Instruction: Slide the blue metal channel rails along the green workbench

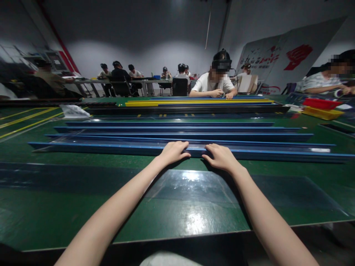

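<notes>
left hand (pixel 173 152) and right hand (pixel 220 157) side by side mid-length on near blue rail (pixel 111 149), fingers of both curled tight over its top edge, rail flat on green table (pixel 55 207), more blue rails (pixel 177 136) just behind it, red tray (pixel 318 103) and yellow tray (pixel 321 113) beyond its right end, contents unreadable

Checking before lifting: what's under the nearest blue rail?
The nearest blue rail lies on the green table. The rail, with left hand and right hand on it, covers whatever is beneath.
</notes>
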`<state>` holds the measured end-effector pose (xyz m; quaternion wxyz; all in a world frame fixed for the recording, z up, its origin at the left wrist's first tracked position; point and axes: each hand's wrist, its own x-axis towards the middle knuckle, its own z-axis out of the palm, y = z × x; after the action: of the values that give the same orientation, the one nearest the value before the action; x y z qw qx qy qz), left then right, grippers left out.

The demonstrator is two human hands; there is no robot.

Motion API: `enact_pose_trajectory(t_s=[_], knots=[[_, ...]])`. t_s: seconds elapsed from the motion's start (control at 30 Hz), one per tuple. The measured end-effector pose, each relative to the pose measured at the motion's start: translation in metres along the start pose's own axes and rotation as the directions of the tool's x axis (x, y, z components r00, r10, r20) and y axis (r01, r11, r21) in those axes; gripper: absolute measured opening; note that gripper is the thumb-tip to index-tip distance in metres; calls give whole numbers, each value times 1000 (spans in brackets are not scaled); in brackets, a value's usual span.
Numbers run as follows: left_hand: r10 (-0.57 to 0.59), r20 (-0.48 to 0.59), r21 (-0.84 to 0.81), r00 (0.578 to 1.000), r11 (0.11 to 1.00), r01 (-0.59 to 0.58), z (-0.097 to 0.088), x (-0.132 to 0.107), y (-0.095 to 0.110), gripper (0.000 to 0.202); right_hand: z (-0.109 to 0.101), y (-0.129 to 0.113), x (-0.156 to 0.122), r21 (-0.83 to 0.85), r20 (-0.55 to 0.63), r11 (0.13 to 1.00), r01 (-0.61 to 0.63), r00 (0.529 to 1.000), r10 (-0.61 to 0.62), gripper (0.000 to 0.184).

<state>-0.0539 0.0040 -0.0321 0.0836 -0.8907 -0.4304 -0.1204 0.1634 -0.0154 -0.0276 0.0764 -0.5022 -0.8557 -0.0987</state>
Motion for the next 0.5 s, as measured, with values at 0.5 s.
enact_pose_trajectory(t_s=[0.5], knots=[[-18,19,-24,1000,1000,18,0,-1,0,31,0,-1,2,50,22,999,-18,1000,17,32]])
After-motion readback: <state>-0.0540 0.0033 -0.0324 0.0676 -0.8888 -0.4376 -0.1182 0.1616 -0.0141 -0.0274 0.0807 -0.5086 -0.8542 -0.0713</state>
